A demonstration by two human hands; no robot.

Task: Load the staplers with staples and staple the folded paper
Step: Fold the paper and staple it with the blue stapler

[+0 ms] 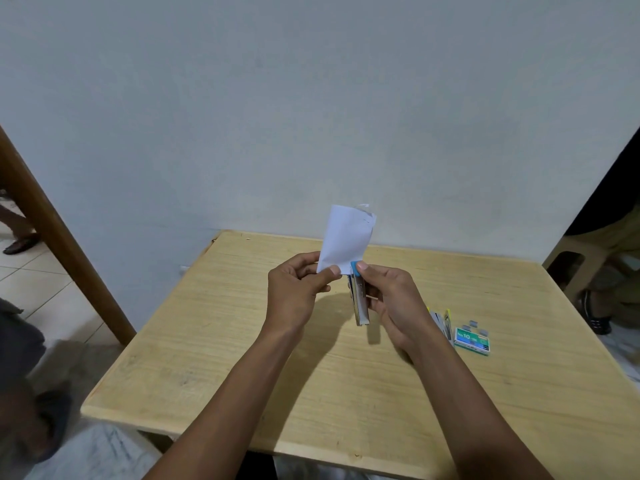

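Folded paper [346, 237]: white, held upright above the far middle of the table [242, 358], its top edge ragged and against the wall [311, 98] behind. A small staple mark shows near its upper right corner.

Left hand [299, 289]: grip clamped on the paper's lower left edge, thumb in front, fingers curled behind.

Right hand [391, 299]: grip closed round a blue-tipped stapler [360, 299], thumb on the blue end, fingers wrapped along the metal body. The stapler is held clear of the table and runs nearly straight toward the camera, blue end up. Its nose meets the paper's lower right corner, just beside the left thumb. Whether the corner sits inside the stapler's mouth cannot be told.

On the table, right of the right wrist:
- yellow stapler [445, 320], partly hidden behind the wrist
- green staple box [471, 340] marked "No 10", just beside the yellow stapler
- loose staple strips [476, 325] at the box's far edge

Both forearms cross the near table edge. Nothing lies between the hands and the stapler-and-box cluster.

Surroundings: brown wooden post [52, 237] at left, tan plastic chair [571, 265] at right.
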